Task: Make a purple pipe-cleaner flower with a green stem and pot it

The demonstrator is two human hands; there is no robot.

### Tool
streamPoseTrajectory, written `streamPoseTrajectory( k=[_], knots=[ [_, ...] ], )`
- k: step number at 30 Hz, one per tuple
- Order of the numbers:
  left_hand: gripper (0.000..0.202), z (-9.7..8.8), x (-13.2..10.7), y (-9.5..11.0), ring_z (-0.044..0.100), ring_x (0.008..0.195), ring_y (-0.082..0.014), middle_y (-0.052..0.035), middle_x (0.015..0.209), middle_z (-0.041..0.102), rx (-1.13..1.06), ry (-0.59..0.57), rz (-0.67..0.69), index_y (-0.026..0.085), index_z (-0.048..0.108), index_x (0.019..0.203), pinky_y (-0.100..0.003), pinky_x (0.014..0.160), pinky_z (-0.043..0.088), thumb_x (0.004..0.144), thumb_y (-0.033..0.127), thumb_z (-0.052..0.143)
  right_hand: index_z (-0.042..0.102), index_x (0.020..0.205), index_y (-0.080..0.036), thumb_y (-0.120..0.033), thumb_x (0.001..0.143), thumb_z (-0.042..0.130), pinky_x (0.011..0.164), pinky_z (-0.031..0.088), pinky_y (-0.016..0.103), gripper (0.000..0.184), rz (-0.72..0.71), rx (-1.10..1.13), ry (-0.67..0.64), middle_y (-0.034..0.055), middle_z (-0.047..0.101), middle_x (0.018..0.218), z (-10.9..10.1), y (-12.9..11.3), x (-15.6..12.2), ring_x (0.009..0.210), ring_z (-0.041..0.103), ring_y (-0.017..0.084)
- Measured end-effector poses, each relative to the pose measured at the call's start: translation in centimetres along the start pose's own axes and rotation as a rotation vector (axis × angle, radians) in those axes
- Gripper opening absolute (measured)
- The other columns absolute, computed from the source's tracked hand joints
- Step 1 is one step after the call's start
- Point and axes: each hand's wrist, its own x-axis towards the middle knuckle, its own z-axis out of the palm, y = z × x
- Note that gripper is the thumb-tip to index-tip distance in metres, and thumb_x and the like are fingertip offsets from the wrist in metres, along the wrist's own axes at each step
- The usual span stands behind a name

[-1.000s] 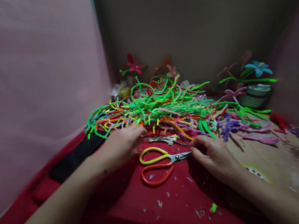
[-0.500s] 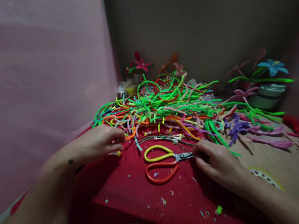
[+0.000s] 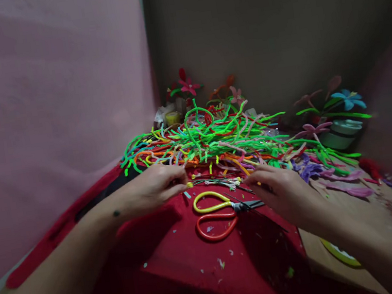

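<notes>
My left hand (image 3: 162,184) is closed in a pinch on a thin yellow-tipped stem (image 3: 189,185), whose other end the fingers hide. Across from it, my right hand (image 3: 279,186) has its thumb and fingers drawn together beside the pale ends of several thin dark stems (image 3: 223,182). What lies between those fingers is too small to make out. Just below, scissors (image 3: 219,238) with one yellow and one red handle lie on the red cloth (image 3: 183,262), blades toward my right hand.
A heap of coloured pipe cleaners (image 3: 212,137), mostly green, spreads behind my hands. Pipe-cleaner flowers (image 3: 349,99) stand at the back, one by a pale green container (image 3: 343,132). A yellow-rimmed disc (image 3: 339,253) lies under my right forearm. Scraps dot the cloth.
My left hand has moved right with the yellow-tipped stem. My right hand has lifted off the scissors' blade tips and shifted up toward the pale stem ends. The view has shifted slightly.
</notes>
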Motion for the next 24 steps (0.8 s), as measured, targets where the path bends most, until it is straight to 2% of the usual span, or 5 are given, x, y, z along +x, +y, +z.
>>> streamPoseTrajectory(
  k=[7,15,17,20,24],
  knots=[
    [0.016,4.2,5.9,2.2,0.061,0.068,-0.0193,-0.0086,0.080,0.065,0.393,-0.040,0.031,0.014,0.062,0.082,-0.028,0.058,0.042,0.080,0.014,0.046,0.070,0.088,-0.021,-0.017,0.083,0.047,0.054,0.036,0.026,0.024,0.024,-0.437,-0.127,0.0084,0.066,0.095,4.6,0.5,6.2,0.069,0.060,0.018],
    [0.021,5.9,4.9,1.5,0.064,0.069,-0.0205,-0.0113,0.089,0.065,0.507,0.047,0.018,0.012,0.063,0.088,-0.028,0.055,0.046,0.084,0.014,0.042,0.063,0.085,-0.016,-0.015,0.085,0.043,0.059,0.039,0.027,0.020,0.049,-0.365,0.013,0.0086,0.066,0.088,4.0,0.5,6.0,0.073,0.060,0.019],
    [0.021,5.7,5.0,1.4,0.063,0.072,-0.0200,-0.0105,0.086,0.066,0.387,0.121,-0.008,0.013,0.065,0.085,-0.029,0.060,0.047,0.085,0.019,0.045,0.062,0.079,-0.015,-0.014,0.084,0.046,0.064,0.041,0.026,0.017,0.023,-0.171,0.153,0.0074,0.065,0.082,3.2,0.3,5.1,0.074,0.059,0.017],
    [0.017,4.7,5.5,1.8,0.061,0.072,-0.0159,-0.0059,0.082,0.067,-0.095,0.268,-0.041,0.015,0.065,0.085,-0.027,0.064,0.047,0.084,0.025,0.051,0.060,0.077,-0.016,-0.018,0.083,0.050,0.062,0.041,0.025,0.012,-0.017,0.160,0.346,0.0047,0.061,0.073,2.0,-0.3,3.1,0.067,0.055,0.014],
    [0.025,2.8,6.0,4.3,0.050,0.048,-0.0068,-0.0013,0.074,0.065,-0.859,0.298,-0.076,0.014,0.060,0.097,-0.019,0.044,0.039,0.077,0.027,0.059,0.059,0.078,-0.017,-0.026,0.081,0.053,0.048,0.035,0.022,0.011,0.140,0.576,0.282,-0.0012,0.052,0.060,0.8,-1.3,0.9,0.051,0.044,0.010]
  ],
)
